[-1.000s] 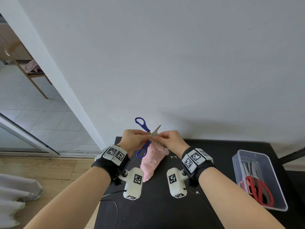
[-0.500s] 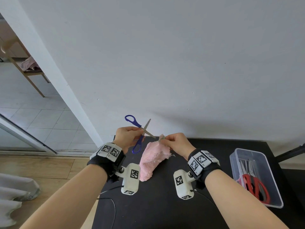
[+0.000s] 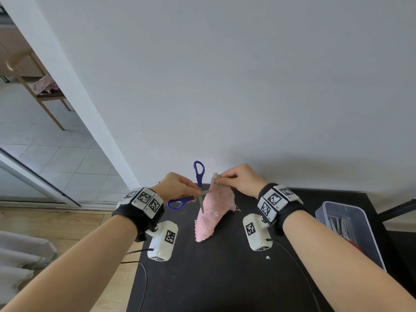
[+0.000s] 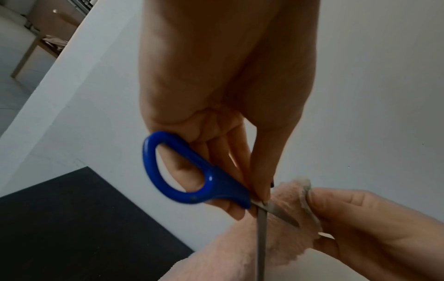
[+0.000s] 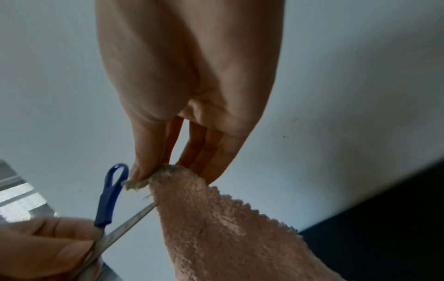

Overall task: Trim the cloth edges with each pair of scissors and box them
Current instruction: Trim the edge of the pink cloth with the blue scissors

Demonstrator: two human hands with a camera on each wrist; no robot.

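Observation:
My left hand (image 3: pixel 177 188) holds the blue-handled scissors (image 3: pixel 199 174) near their pivot, fingers and thumb pinching where the blades cross. The blades stand wide apart, one pointing down over the cloth, the other reaching toward its upper edge. In the left wrist view the blue loop (image 4: pixel 177 169) lies under my fingers (image 4: pixel 259 171). My right hand (image 3: pixel 240 180) pinches the top corner of the pink cloth (image 3: pixel 211 210) and lifts it; the rest drapes onto the black table (image 3: pixel 213 278). The right wrist view shows the cloth (image 5: pixel 228 228) hanging from my fingertips (image 5: pixel 144 171).
A clear plastic box (image 3: pixel 351 233) sits at the table's right edge with red-handled scissors (image 3: pixel 342 226) inside. The white wall rises just behind the table. The table's left edge drops to a wooden floor, with a doorway and a wooden chair (image 3: pixel 38 86) beyond.
The scissors swung from a tilted cross to one handle pointing straight up, and their blades opened wider. My right hand lifted the cloth corner slightly and both hands shifted right.

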